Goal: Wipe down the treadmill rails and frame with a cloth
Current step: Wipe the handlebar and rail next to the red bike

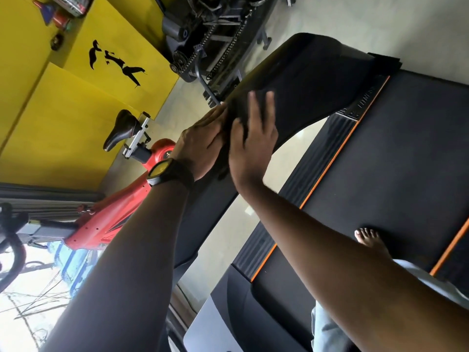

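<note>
While left hand (200,141), right hand (253,141) press it, rail (317,80) slants up-right.

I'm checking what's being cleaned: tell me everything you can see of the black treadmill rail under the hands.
The rail is a broad, curved black arm, matte, plastic-looking, arching up from the side strip. The left hand presses its outer edge; the right hand lies flat on its face, fingers spread. A dark fold between them may be a cloth.

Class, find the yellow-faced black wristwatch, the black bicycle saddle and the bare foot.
Yellow-faced black wristwatch (158,170): head view, dial.
Black bicycle saddle (119,130): head view, seat top.
Bare foot (371,242): head view, instep.
</note>
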`<move>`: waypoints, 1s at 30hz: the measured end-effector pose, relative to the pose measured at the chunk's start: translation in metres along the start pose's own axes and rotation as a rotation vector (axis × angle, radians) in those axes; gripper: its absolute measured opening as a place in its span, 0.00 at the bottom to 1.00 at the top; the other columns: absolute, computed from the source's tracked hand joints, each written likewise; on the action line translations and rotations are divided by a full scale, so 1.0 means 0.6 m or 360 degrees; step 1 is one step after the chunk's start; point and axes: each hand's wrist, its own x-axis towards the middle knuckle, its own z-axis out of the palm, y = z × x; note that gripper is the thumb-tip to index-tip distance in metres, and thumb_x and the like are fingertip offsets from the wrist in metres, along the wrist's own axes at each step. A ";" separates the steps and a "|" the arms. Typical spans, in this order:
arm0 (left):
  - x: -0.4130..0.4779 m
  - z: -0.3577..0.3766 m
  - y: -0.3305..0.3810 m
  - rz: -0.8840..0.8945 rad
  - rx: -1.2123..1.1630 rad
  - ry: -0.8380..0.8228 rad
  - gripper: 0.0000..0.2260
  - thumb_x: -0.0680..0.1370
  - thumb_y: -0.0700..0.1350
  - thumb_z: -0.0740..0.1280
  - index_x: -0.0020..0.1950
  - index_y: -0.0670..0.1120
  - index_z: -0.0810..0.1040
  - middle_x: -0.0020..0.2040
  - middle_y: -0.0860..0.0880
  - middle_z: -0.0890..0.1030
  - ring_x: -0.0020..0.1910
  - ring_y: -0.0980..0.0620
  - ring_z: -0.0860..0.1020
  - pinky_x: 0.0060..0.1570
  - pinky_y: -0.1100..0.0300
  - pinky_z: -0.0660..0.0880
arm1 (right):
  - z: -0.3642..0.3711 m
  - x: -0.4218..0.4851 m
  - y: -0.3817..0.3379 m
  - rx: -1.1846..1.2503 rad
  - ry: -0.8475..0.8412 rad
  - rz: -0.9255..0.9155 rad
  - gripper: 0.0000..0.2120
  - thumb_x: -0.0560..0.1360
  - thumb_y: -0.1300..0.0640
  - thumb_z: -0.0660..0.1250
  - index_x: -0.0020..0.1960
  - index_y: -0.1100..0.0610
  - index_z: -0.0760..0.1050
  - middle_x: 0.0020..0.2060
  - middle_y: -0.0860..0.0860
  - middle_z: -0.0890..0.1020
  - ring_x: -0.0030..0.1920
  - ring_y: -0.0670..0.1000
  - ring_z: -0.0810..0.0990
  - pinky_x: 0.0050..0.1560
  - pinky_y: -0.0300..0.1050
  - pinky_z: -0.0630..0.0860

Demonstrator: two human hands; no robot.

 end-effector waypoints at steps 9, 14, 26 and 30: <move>0.000 0.000 -0.002 0.0045 0.0095 -0.0001 0.22 0.85 0.47 0.55 0.80 0.50 0.59 0.80 0.53 0.60 0.78 0.56 0.56 0.76 0.65 0.48 | 0.009 -0.075 0.016 0.0331 -0.0024 0.0542 0.31 0.82 0.53 0.59 0.82 0.56 0.54 0.82 0.56 0.54 0.82 0.53 0.51 0.80 0.56 0.56; -0.007 0.000 -0.001 0.0072 0.0150 -0.0028 0.23 0.86 0.47 0.55 0.81 0.48 0.57 0.80 0.51 0.57 0.79 0.55 0.53 0.75 0.67 0.45 | 0.014 -0.065 0.066 0.0412 0.0044 0.0974 0.30 0.83 0.57 0.59 0.83 0.54 0.54 0.82 0.54 0.55 0.81 0.55 0.55 0.79 0.52 0.57; -0.097 -0.001 -0.043 0.0043 0.0222 -0.0096 0.26 0.84 0.54 0.51 0.81 0.47 0.54 0.81 0.51 0.54 0.80 0.53 0.51 0.77 0.59 0.47 | 0.027 -0.139 0.038 0.0479 0.0067 0.1106 0.27 0.84 0.54 0.56 0.82 0.51 0.55 0.81 0.53 0.57 0.79 0.58 0.60 0.77 0.61 0.62; -0.100 -0.001 -0.042 0.0049 0.0242 -0.0063 0.27 0.83 0.56 0.49 0.81 0.47 0.55 0.81 0.51 0.56 0.79 0.55 0.51 0.76 0.62 0.46 | 0.009 -0.183 -0.006 0.0482 -0.0119 0.0863 0.29 0.85 0.54 0.56 0.83 0.48 0.50 0.83 0.50 0.50 0.82 0.54 0.52 0.80 0.55 0.56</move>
